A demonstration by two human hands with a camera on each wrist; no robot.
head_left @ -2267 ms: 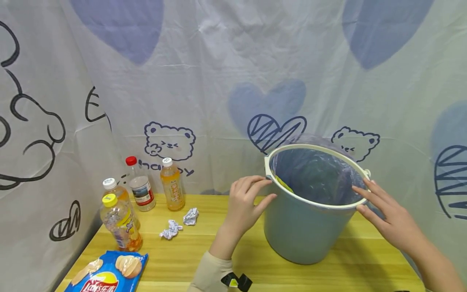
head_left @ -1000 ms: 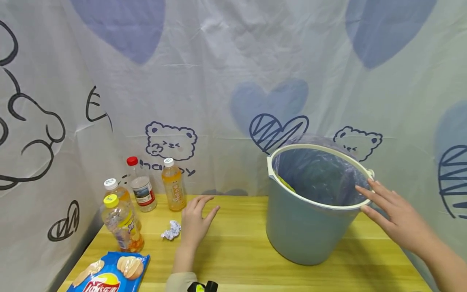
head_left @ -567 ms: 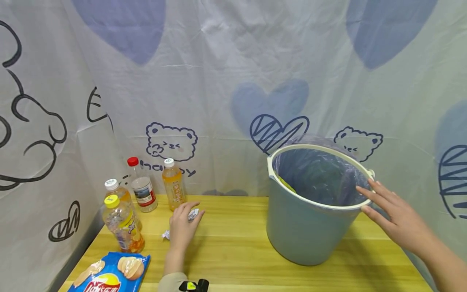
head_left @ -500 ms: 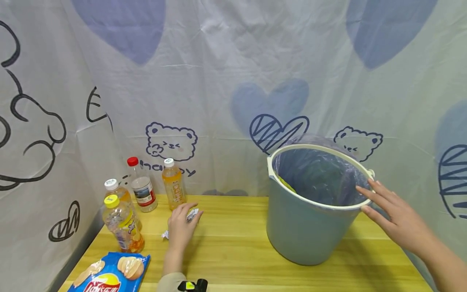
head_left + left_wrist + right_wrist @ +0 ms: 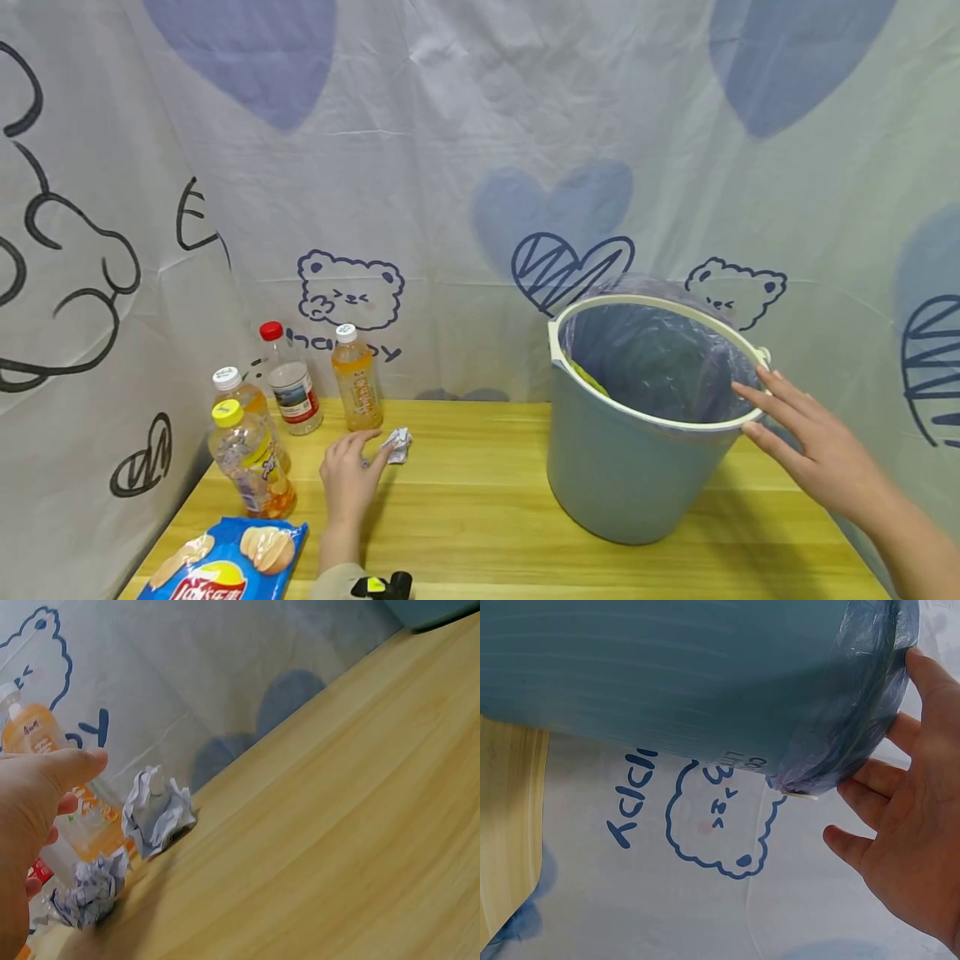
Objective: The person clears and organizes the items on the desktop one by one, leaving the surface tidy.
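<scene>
Two crumpled paper balls lie on the table: one paper ball [image 5: 398, 447] shows fully just right of my left hand [image 5: 349, 477], while the other paper ball [image 5: 91, 891] is mostly covered by the hand in the head view. My left hand hovers over them, fingers loosely bent and thumb out, gripping neither. A grey-blue bin [image 5: 622, 475] with a cream rim and a thin purple liner stands at the right. Against the right side of its rim rest the outstretched fingers of my right hand [image 5: 817, 450]. Something yellow [image 5: 588, 379] shows inside the bin.
Left of the hand stand a red-capped bottle [image 5: 294, 392], an orange drink bottle [image 5: 356, 383], a white-capped bottle [image 5: 251, 398] and a yellow-capped bottle [image 5: 251, 467]. A blue chip bag [image 5: 225, 558] lies at the front left. A printed curtain [image 5: 442, 208] hangs behind the wooden table [image 5: 465, 517].
My left hand has left the bin's left rim and moved left to the paper balls, then slightly further left, uncovering the right one. My right hand stays at the rim.
</scene>
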